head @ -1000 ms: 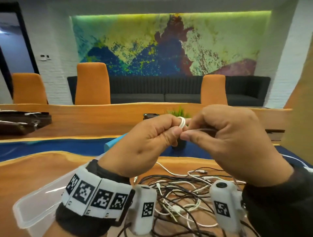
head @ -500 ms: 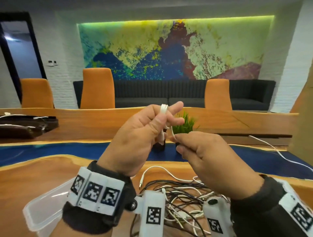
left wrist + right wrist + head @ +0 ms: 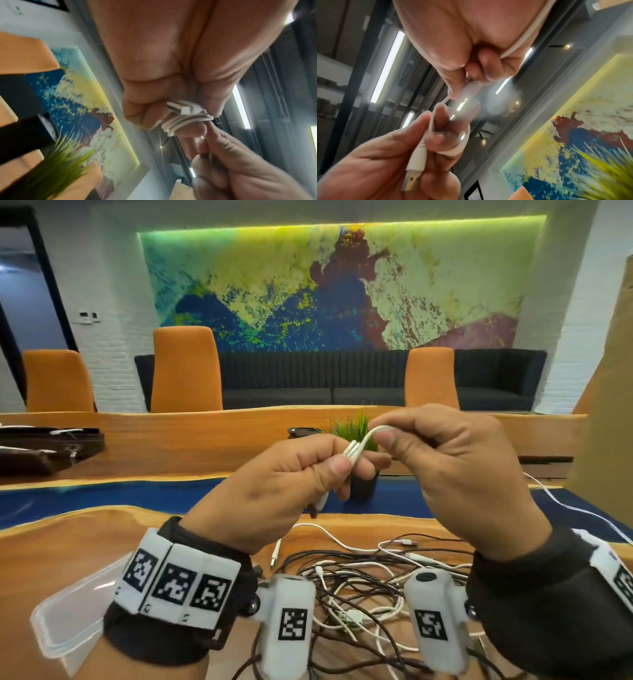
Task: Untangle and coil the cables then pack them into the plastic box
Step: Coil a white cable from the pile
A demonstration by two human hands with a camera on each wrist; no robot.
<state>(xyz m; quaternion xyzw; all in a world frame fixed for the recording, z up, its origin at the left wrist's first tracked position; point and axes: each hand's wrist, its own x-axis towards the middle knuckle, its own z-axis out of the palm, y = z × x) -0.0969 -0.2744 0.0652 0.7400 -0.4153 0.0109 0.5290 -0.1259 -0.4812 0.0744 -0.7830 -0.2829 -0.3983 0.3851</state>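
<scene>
A white cable (image 3: 356, 447) is wound in several turns round the fingers of my left hand (image 3: 291, 491), which grips the coil (image 3: 184, 119) and its USB plug (image 3: 413, 174). My right hand (image 3: 455, 470) pinches the free run of that cable (image 3: 471, 88) just right of the coil, chest high above the table. The cable's tail (image 3: 565, 501) trails off to the right across the table. Below my wrists lies a tangled heap of black and white cables (image 3: 363, 594). The clear plastic box (image 3: 65, 621) sits at the lower left, partly hidden by my left forearm.
The wooden table (image 3: 51, 559) has a blue strip across its middle. A small potted plant (image 3: 356, 433) stands just behind my hands. Dark trays (image 3: 44, 450) lie at the far left; orange chairs (image 3: 185, 371) and a sofa stand beyond the table.
Another turn of white cable has gone round my left fingers. My right hand, low under the left half a second ago, has risen to the coil's right side. The head view has tilted slightly.
</scene>
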